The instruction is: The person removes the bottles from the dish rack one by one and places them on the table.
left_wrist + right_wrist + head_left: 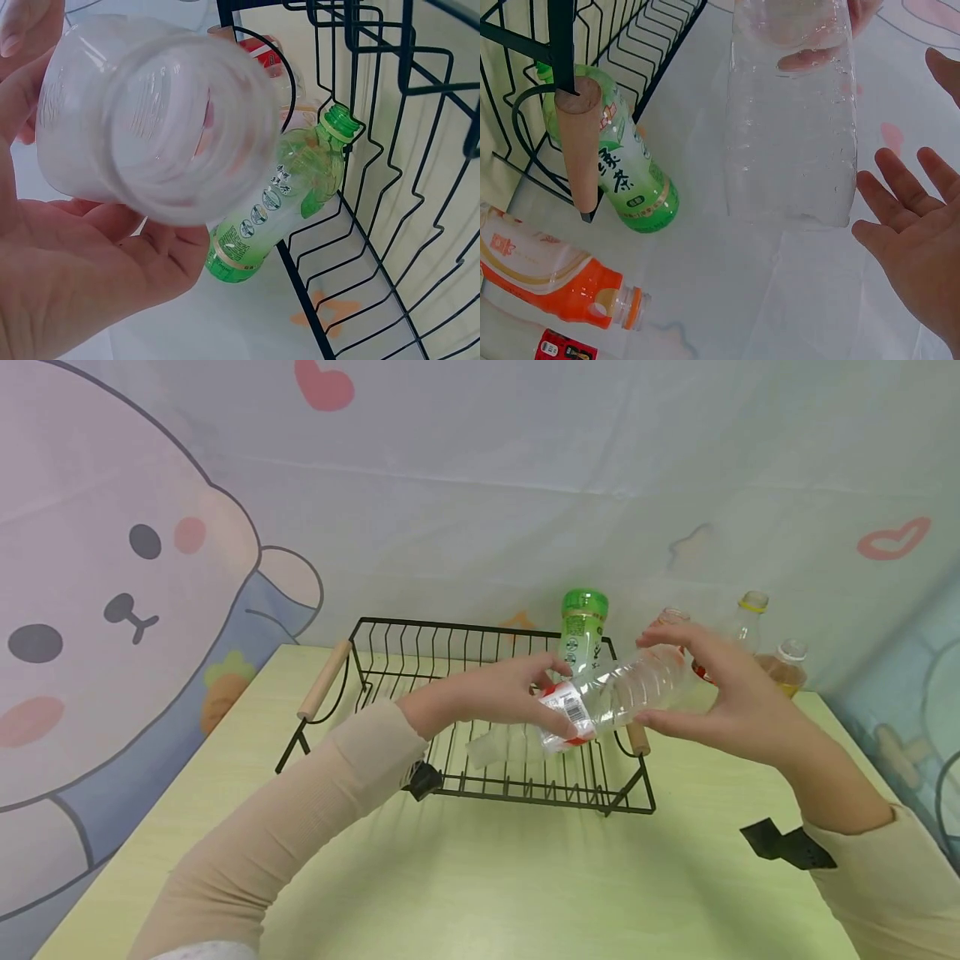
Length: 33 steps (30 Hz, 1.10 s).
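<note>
A clear plastic bottle (630, 693) with a red and white label is held tilted over the wire dish rack (517, 797), its mouth toward the lower left. My left hand (502, 689) grips it around the label. In the left wrist view, the wide mouth of the clear bottle (187, 127) faces the camera. My right hand (727, 702) is spread around the base end, thumb below and fingers above. The right wrist view has the right hand's fingers (900, 187) extended beside the base. Behind the clear bottle, a green tea bottle (583, 627) leans neck-down in the rack.
Right of the rack, partly behind my right hand, stand several more bottles, including one with a yellow neck ring (752, 603) and one with amber colouring (791, 667). An orange-labelled bottle (547, 270) shows near the rack's wooden handle (580, 150). A printed curtain (480, 510) hangs behind the table (480, 885).
</note>
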### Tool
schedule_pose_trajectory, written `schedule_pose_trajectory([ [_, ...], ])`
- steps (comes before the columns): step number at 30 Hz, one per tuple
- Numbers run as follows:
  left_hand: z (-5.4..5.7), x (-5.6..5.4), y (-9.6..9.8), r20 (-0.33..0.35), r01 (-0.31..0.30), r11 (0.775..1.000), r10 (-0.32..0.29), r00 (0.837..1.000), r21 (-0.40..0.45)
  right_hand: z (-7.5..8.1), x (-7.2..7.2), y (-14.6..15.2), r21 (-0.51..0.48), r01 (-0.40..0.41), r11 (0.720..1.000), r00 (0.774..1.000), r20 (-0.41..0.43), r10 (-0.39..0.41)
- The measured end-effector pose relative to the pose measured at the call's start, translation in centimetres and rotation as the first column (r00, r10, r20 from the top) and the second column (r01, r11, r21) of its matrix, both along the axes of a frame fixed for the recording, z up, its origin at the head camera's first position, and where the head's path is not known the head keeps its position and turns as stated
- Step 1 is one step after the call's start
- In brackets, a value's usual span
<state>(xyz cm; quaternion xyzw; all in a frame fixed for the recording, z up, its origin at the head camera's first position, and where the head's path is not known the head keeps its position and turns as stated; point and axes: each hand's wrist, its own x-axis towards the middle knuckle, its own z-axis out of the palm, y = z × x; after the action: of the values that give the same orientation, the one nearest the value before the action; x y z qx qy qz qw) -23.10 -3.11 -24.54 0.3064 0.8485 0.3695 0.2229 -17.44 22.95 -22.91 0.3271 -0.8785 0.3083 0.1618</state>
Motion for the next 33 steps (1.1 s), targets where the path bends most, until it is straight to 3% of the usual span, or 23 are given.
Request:
schedule_pose_trajectory([
  [16,-0.1,0.6,0.3,0.012,0.076,0.994,-0.075,0.997,-0.075,-0.7,0.4,-0.7,0.203,-0.048,0.978,0.986,0.167,0.014],
  [25,-0.1,0.8,0.5,0.023,0.107,0.991,-0.106,0.994,-0.085,-1.5,0.2,-1.0,0.259,-0.1,0.961,0.99,0.124,0.07],
  [33,-0.4,0.8,0.8,0.049,0.112,0.991,-0.108,0.993,-0.078,-2.0,0.5,-1.3,0.317,-0.093,0.944,0.987,0.152,0.046],
])
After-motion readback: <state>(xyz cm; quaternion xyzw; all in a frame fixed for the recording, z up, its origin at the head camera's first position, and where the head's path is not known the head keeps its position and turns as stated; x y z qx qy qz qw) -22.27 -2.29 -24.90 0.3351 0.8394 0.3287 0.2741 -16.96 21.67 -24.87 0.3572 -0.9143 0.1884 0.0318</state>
